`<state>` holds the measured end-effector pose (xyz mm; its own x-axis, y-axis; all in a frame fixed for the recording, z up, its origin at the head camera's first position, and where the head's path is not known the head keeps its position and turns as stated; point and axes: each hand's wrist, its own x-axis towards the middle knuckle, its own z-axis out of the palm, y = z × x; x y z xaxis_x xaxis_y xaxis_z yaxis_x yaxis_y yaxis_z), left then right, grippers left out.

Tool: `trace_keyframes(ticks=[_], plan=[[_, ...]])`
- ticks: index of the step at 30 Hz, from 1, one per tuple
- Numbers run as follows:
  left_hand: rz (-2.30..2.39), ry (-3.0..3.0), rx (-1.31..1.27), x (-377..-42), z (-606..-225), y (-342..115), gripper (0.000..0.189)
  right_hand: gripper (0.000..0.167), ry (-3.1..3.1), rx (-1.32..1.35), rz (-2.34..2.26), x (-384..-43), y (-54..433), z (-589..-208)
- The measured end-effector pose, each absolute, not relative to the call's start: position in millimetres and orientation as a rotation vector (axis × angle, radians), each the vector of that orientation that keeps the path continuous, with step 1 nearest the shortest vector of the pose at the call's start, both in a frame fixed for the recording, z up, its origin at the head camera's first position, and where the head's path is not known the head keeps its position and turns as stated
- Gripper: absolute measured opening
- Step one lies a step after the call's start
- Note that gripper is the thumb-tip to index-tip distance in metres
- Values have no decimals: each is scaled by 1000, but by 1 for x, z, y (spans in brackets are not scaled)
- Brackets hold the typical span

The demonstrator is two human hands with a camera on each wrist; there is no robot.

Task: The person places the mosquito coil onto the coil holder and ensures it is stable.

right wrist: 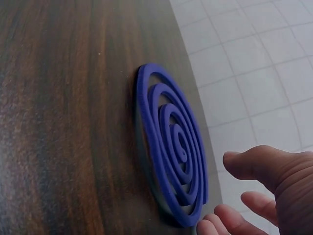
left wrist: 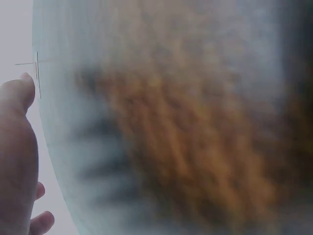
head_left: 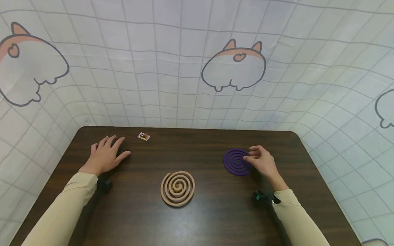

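In the head view a flat purple spiral coil (head_left: 228,160) lies on the dark wooden table toward the right. My right hand (head_left: 263,160) is at its right edge, with thumb and fingers parted and loosely bent. In the right wrist view the thumb (right wrist: 239,164) stands off the purple coil (right wrist: 146,107), while the lower fingertips (right wrist: 208,225) are right at its rim. A light brown spiral coil (head_left: 164,191) lies near the middle. At the far left, my left hand (head_left: 104,155) is over the table with fingers spread, holding nothing.
A small printed card (head_left: 143,136) lies near the back edge of the table (head_left: 209,218). White gridded curtain (head_left: 172,78) with cartoon animals surrounds the table's back and sides. The left wrist view is mostly blurred.
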<state>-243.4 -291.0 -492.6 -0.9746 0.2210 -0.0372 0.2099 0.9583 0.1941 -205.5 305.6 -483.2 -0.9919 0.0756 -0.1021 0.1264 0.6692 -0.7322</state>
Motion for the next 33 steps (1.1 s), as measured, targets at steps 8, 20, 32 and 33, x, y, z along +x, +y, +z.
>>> trace_keyframes(ticks=[8,20,32,33], plan=[[306,3034,324,-256,-492,-287,82,55,2839,176,-1193,-204,304,-491],[294,2997,338,-275,-496,-278,83,55,2866,261,-1157,-203,306,-493],[275,2977,383,-282,-498,-262,77,59,2828,333,-1175,-201,309,-492],[273,2971,381,-282,-498,-262,78,59,2821,327,-1183,-201,309,-491]])
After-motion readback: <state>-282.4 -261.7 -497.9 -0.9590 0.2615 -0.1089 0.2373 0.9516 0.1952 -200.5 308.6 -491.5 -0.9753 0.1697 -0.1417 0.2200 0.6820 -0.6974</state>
